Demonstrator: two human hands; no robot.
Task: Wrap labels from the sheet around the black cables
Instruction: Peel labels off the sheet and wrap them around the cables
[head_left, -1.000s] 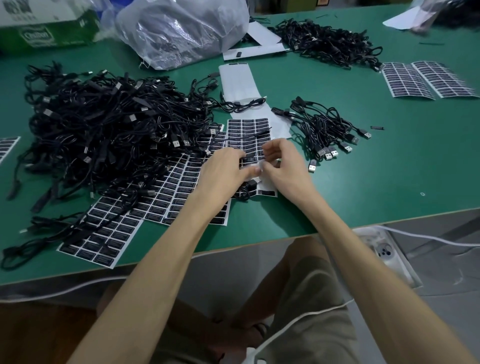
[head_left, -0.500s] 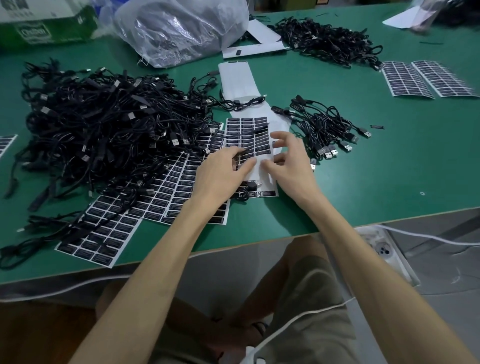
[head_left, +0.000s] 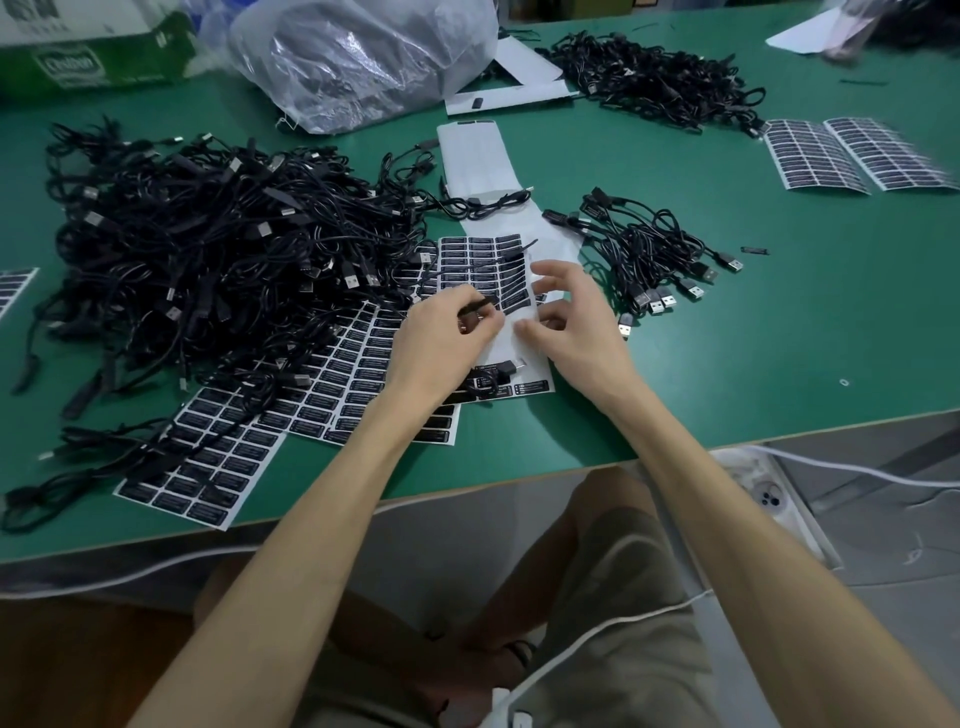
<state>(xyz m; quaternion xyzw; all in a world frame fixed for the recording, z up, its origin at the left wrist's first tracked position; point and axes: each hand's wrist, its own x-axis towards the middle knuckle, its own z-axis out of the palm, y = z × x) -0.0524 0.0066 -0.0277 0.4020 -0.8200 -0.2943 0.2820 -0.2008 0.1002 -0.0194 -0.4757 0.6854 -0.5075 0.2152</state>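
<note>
Over the illegible label sheet (head_left: 483, 265), left hand (head_left: 441, 338) pinches a black cable (head_left: 485, 303).

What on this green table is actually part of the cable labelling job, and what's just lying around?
Job: white sheet of black labels, big tangled heap of black cables, left hand pinching a thin black cable, right hand.
Lying about: crumpled clear plastic bag, green and white cardboard box, white power strip.

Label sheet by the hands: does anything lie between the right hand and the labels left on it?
Yes, partly. A black cable lies slantwise across the upper rows of the label sheet, beyond the fingers of the right hand. The labels nearest those fingers look uncovered, so only the farther rows are crossed.
</note>
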